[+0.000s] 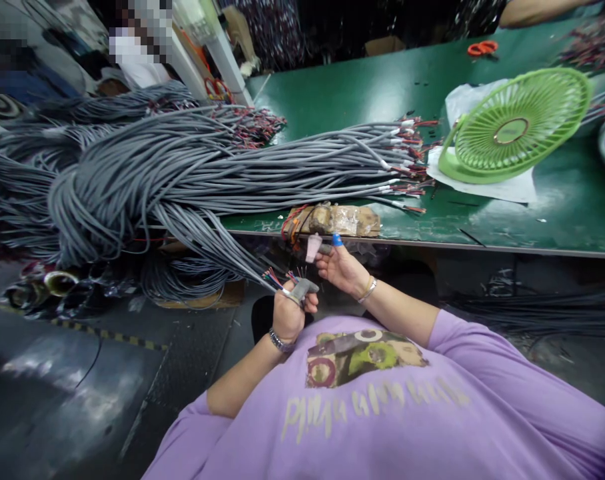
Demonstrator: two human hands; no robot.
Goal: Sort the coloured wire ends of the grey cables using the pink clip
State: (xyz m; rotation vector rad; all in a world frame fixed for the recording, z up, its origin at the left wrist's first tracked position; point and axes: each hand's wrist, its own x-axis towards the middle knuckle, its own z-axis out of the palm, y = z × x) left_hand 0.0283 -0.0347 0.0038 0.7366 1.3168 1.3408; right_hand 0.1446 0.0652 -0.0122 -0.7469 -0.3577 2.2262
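Note:
My left hand (288,316), a watch at its wrist, is closed around the end of a bundle of grey cables (232,248). Short stripped wire ends (273,278) in several colours stick out above its fingers, and a grey finger cover (303,289) is on that hand. To the right and slightly higher, my right hand (346,272) is held with fingers apart and no object visible in it. It wears a blue finger cover (337,239) and a pink one (313,247). Just beyond this hand, at the table edge, lies a tape-wrapped block (350,221).
A thick pile of grey cables (192,167) spreads over the green table (327,87), wire ends pointing right. A green fan (515,130) stands on white sheets at right. Orange-handled scissors (482,48) lie farther back. Cable coils (187,277) sit below the table.

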